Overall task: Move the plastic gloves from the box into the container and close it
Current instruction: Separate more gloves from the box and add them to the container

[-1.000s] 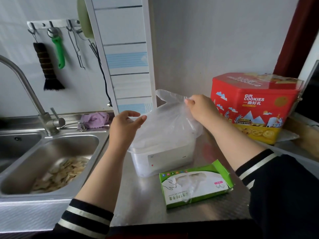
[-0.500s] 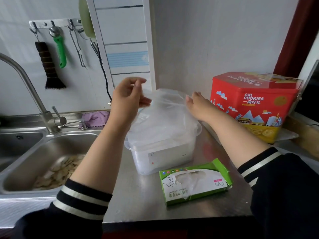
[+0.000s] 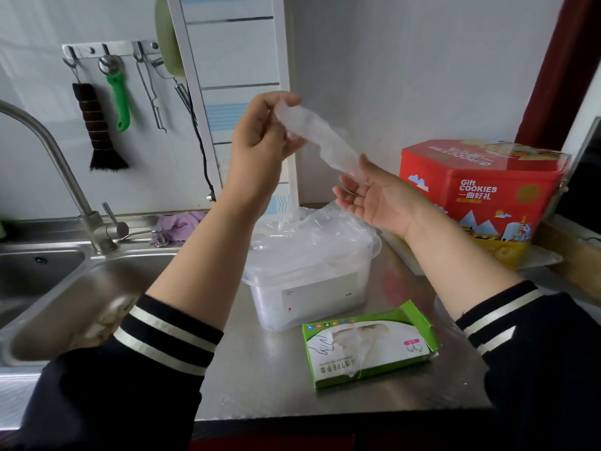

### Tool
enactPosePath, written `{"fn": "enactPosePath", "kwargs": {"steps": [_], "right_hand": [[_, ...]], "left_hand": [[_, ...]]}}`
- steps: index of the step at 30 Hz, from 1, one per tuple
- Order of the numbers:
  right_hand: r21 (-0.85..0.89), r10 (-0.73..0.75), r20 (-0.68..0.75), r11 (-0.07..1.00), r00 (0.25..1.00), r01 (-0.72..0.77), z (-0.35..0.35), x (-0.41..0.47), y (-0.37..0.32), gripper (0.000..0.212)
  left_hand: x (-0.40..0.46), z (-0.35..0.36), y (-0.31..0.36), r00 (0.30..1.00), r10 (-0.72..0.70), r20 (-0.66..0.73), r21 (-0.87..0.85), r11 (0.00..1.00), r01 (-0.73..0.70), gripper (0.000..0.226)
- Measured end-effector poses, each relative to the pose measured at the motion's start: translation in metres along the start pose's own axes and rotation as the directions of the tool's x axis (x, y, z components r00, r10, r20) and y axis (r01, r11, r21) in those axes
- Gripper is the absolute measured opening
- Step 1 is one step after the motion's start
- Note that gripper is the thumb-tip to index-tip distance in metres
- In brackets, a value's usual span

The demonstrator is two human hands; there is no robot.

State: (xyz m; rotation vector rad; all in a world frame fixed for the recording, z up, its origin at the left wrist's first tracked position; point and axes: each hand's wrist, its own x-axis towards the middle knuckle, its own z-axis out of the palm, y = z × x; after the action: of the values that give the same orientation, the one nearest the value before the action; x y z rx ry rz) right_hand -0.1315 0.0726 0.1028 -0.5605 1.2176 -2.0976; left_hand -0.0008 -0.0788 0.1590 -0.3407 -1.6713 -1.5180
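since a moment ago the left hand (image 3: 260,131) has lifted, pinching a limp, featherlight glove (image 3: 320,143) whose loose end drapes onto the open right hand (image 3: 377,198); best gripped bunched.

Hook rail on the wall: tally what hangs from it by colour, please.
Black and brown: 1, the brush
Green: 1, the green-handled tool
Bare metal: 2, a wire utensil and a steel utensil, its top partly hidden
Total: 4 on the hook rail
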Motion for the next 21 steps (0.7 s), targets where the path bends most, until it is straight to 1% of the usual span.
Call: {"fn": "enactPosePath", "kwargs": {"steps": [2,3,4,6,7,8,9,10,11,13,14,15,16,17,18,19,21], "right_hand": [[0.086,-0.052,-0.041,0.995,0.998,0.055,0.008,0.0,0.002,0.012],[0.121,-0.081,-0.065,0.989,0.995,0.088,0.012,0.0,0.002,0.003],[0.137,-0.115,-0.095,0.982,0.989,0.128,0.015,0.001,0.002,0.007],[0.11,-0.192,-0.166,0.971,0.967,0.212,0.018,0.003,-0.002,0.012],[0.071,-0.229,-0.201,0.966,0.952,0.247,0.019,0.004,-0.004,0.014],[0.033,-0.263,-0.231,0.96,0.937,0.277,0.018,0.004,-0.007,0.015],[0.014,-0.286,-0.257,0.954,0.923,0.299,0.015,0.005,-0.01,0.016],[0.024,-0.29,-0.283,0.951,0.914,0.309,0.014,0.005,-0.014,0.017],[0.057,-0.284,-0.309,0.947,0.908,0.316,0.011,0.005,-0.018,0.019],[0.129,-0.267,-0.341,0.936,0.901,0.327,0.007,0.002,-0.025,0.022],[0.156,-0.264,-0.342,0.93,0.902,0.332,0.005,0.0,-0.027,0.023],[0.184,-0.263,-0.338,0.923,0.904,0.337,0.002,-0.002,-0.029,0.023],[0.213,-0.266,-0.338,0.913,0.903,0.348,-0.001,-0.004,-0.031,0.022],[0.245,-0.272,-0.339,0.899,0.9,0.364,-0.004,-0.005,-0.032,0.021],[0.276,-0.281,-0.346,0.881,0.895,0.384,-0.006,-0.007,-0.034,0.021],[0.301,-0.293,-0.359,0.862,0.886,0.407,-0.009,-0.009,-0.036,0.021],[0.324,-0.317,-0.395,0.83,0.862,0.453,-0.016,-0.011,-0.039,0.021]], "left_hand": [[-0.003,-0.007,-0.008,0.999,-0.049,0.0,-0.035,0.998,0.049,0.028],[-0.004,-0.01,-0.012,0.997,-0.071,-0.001,-0.033,0.997,0.071,0.026],[-0.006,-0.012,-0.014,0.996,-0.088,-0.017,-0.011,0.996,0.088,0.022],[-0.01,-0.017,-0.022,0.99,-0.136,-0.044,0.032,0.99,0.137,0.012],[-0.012,-0.022,-0.028,0.98,-0.189,-0.055,0.06,0.98,0.192,0.01],[-0.015,-0.027,-0.033,0.963,-0.263,-0.061,0.117,0.956,0.269,0.016],[-0.016,-0.032,-0.042,0.939,-0.34,-0.052,0.204,0.917,0.343,0.022],[-0.02,-0.038,-0.048,0.916,-0.399,-0.041,0.334,0.858,0.389,0.024],[-0.023,-0.044,-0.055,0.9,-0.435,-0.02,0.479,0.786,0.391,0.024],[-0.029,-0.053,-0.066,0.872,-0.488,0.04,0.719,0.62,0.314,0.02],[-0.032,-0.055,-0.069,0.849,-0.521,0.092,0.796,0.551,0.252,0.013],[-0.034,-0.057,-0.074,0.813,-0.558,0.166,0.855,0.492,0.164,0.014],[-0.036,-0.057,-0.077,0.764,-0.597,0.243,0.9,0.433,0.053,0.033],[-0.037,-0.056,-0.08,0.719,-0.635,0.283,0.927,0.374,-0.034,0.05],[-0.038,-0.055,-0.083,0.709,-0.647,0.28,0.946,0.314,-0.087,0.058],[-0.039,-0.054,-0.086,0.731,-0.627,0.269,0.955,0.269,-0.121,0.055],[-0.037,-0.054,-0.093,0.8,-0.544,0.253,0.964,0.212,-0.161,0.03]]}}
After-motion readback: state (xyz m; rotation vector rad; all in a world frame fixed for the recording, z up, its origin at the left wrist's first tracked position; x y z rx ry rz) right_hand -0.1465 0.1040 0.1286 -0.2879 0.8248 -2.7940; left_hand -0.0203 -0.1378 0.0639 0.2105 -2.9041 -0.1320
